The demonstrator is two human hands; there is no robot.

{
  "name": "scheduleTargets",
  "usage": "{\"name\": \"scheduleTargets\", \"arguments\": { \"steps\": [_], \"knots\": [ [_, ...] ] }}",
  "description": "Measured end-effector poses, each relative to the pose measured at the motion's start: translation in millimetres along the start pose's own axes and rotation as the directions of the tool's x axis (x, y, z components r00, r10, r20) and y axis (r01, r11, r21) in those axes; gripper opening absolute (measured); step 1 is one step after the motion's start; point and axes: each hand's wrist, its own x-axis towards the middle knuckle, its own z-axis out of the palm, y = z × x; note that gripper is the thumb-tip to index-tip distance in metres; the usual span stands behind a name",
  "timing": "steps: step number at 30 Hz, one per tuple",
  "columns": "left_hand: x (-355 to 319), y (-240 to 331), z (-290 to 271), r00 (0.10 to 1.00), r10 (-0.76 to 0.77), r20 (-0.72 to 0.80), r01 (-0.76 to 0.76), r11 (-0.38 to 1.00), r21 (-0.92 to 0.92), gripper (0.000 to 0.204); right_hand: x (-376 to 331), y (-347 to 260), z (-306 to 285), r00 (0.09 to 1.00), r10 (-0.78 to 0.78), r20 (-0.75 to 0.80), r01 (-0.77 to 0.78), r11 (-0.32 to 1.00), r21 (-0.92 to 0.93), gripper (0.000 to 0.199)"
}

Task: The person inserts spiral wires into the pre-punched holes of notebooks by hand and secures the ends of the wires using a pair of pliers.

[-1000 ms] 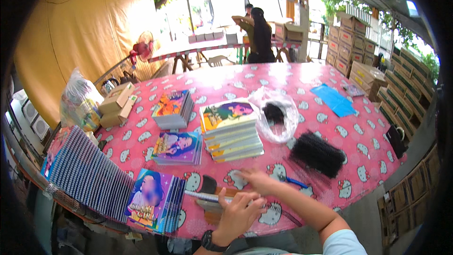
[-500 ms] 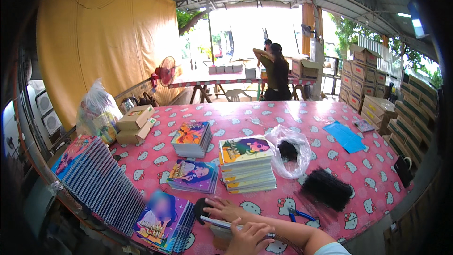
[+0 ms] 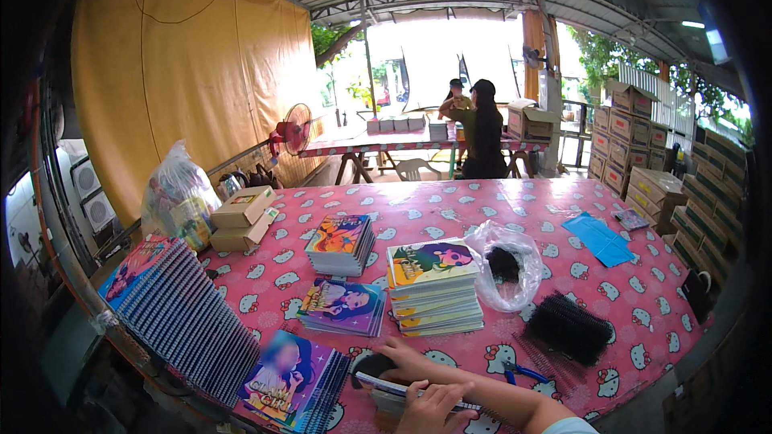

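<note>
A spiral-bound notebook stands tilted near the front edge, on or against a brown block. My left hand is closed over its near side. Beyond it, my right hand reaches across from the right, fingers apart beside a black rounded object. What the right fingertips touch is partly hidden. A thin dark coil runs along the notebook's edge under my right forearm. Just left lie bound notebooks with purple illustrated covers.
A tall stack of coil-bound notebooks leans at left. Unbound stacks stand ahead, near a plastic bag with black contents. At right are blue-handled pliers, a black coil bundle and a blue sheet. People are behind.
The view has shifted, so the table appears a little lower and farther right. My right fingers have drawn back from over the black object. My left hand stays on the notebook.
</note>
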Motion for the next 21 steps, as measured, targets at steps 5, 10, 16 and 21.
{"name": "scheduleTargets", "arguments": {
  "steps": [5, 10, 16, 21],
  "knots": [
    [0, -3, 3, 0.997, 0.074, 0.018, -0.075, 0.995, 0.072, 0.013, -95, -22, -58, 0.939, 0.233, -0.254, -0.286, 0.938, -0.195, 0.041],
    [0, -17, -8, 0.974, 0.106, 0.198, -0.119, 0.991, 0.055, 0.019, -170, -31, -53, 0.807, 0.417, -0.418, -0.431, 0.900, 0.064, 0.036],
    [3, -9, -6, 0.989, 0.025, 0.146, -0.026, 1.000, 0.008, 0.021, -205, -44, -43, 0.670, 0.583, -0.459, -0.398, 0.805, 0.440, 0.029],
    [6, -5, -13, 0.991, 0.012, 0.131, -0.021, 0.998, 0.067, 0.019, -201, -73, -65, 0.802, 0.491, -0.341, -0.420, 0.868, 0.264, 0.036]
  ]
}}
